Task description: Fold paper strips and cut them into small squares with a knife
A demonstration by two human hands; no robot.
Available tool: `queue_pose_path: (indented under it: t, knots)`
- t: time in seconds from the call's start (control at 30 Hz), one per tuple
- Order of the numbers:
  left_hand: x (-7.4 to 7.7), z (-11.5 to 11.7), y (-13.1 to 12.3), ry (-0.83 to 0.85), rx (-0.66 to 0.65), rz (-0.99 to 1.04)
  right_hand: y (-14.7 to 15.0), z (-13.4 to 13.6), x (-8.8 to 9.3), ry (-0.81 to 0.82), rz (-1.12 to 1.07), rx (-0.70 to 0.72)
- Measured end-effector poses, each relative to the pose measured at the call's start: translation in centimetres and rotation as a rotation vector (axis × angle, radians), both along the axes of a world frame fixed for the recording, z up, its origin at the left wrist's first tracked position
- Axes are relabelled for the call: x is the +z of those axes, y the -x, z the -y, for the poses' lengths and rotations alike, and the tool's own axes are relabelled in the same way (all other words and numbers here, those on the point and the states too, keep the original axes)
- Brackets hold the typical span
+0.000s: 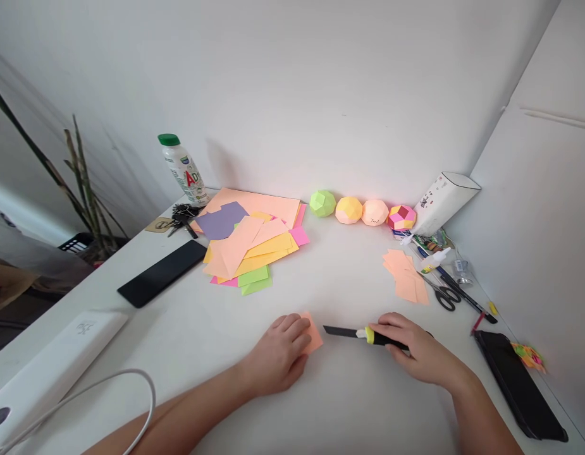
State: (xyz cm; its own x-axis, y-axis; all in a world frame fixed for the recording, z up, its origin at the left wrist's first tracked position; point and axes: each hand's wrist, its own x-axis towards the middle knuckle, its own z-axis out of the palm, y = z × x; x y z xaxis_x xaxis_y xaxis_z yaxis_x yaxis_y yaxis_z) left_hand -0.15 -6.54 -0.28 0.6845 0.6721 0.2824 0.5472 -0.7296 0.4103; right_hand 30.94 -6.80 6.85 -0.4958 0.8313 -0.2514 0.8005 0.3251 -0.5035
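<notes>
My left hand (281, 354) rests on the white desk with its fingers curled over a small piece of peach-orange paper (314, 336). Much of that paper is hidden beneath the fingers; its right corner sticks out. In my right hand (410, 344) is a black and yellow utility knife (369, 335), its long dark blade extended and pointing left toward the paper. A small gap separates the blade tip from the paper's edge. Several peach paper pieces (406, 276) lie beyond my right hand, beside black-handled scissors (446, 297).
A pile of coloured paper (254, 243) lies back left, near a white bottle (184, 170), keys (183, 217) and a black phone (162, 272). Folded paper balls (349, 210) line the wall. A white device (55, 373) with a cable stands left; a black case (520, 385) lies right.
</notes>
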Motion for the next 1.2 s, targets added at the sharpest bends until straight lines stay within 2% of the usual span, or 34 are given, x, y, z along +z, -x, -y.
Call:
queue_pose_path:
  t: [0.27,0.87,1.2]
  knots:
    - [-0.3,-0.6,0.5,0.027,0.024,0.086,1.0,0.7,0.5,0.068,0.002,0.101]
    - [0.6,-0.7,0.0,0.072,0.075,0.169,1.8,1.0,-0.1,-0.057,-0.064,0.105]
    - [0.5,-0.8,0.4,0.092,0.079,0.242,0.5,0.3,-0.3,0.124,-0.088,0.067]
